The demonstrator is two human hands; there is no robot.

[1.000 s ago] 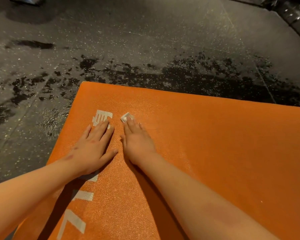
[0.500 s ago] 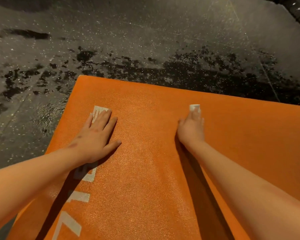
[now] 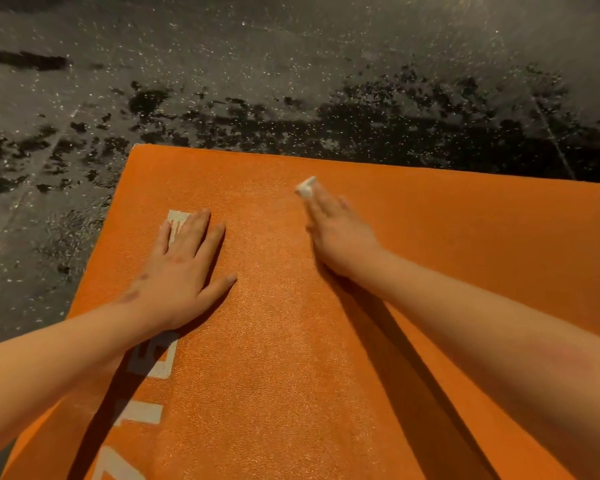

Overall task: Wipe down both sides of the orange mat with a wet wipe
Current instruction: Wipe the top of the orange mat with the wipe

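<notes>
The orange mat point(image 3: 284, 341) lies flat on the floor and fills the lower part of the view, with pale lettering along its left side. My left hand point(image 3: 181, 265) lies flat on the mat near its far left corner, fingers straight, partly covering a letter. My right hand point(image 3: 336, 230) presses a small folded white wet wipe point(image 3: 306, 187) onto the mat with straight fingers; the wipe's tip sticks out beyond the fingertips, close to the far edge. The hand looks slightly blurred.
Dark speckled floor point(image 3: 291, 81) surrounds the mat, with wet dark patches point(image 3: 378, 133) just beyond the far edge and to the left. The mat's far edge point(image 3: 326, 161) runs across the middle of the view.
My right hand slid the wipe to the right away from my left hand, then back a little leftward. My left hand stayed flat in place on the lettering.
</notes>
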